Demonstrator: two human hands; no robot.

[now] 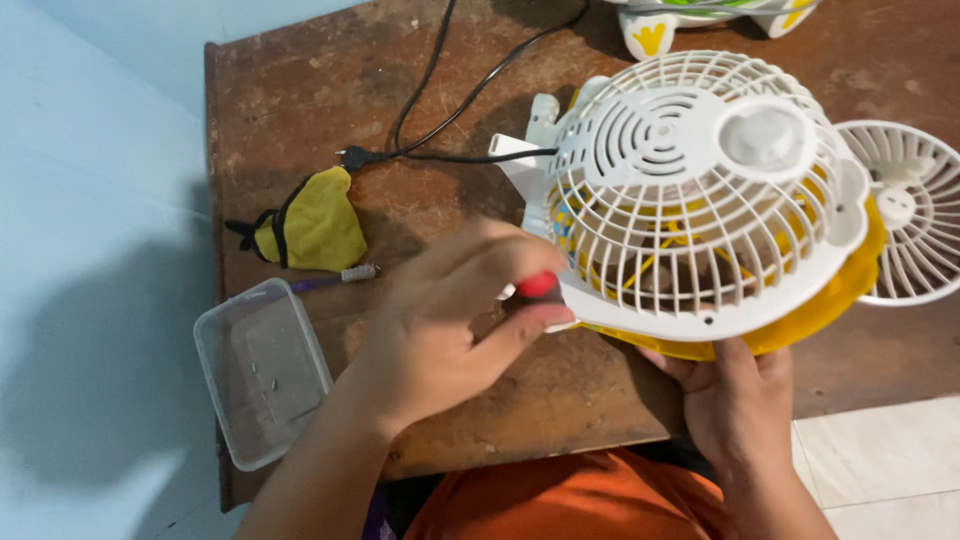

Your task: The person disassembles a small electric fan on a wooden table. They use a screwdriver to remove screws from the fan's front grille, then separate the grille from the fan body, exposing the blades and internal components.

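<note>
A small fan with a white rear grille [700, 190] and a yellow body [830, 300] lies tilted over the front of a worn brown wooden table [300, 90]. My left hand [440, 330] is closed on a red-handled tool [537, 286], whose tip is hidden, pressed against the fan's lower left rim. Under the fan's front edge, my right hand [740, 400] holds the fan from below, fingers hidden beneath the yellow body.
A separate white fan grille [915, 215] lies to the right. A black cable with plug [355, 157] runs across the back. A yellow cloth pouch [310, 228], a thin purple tool [340, 277] and a clear plastic box [260, 372] sit at the left edge.
</note>
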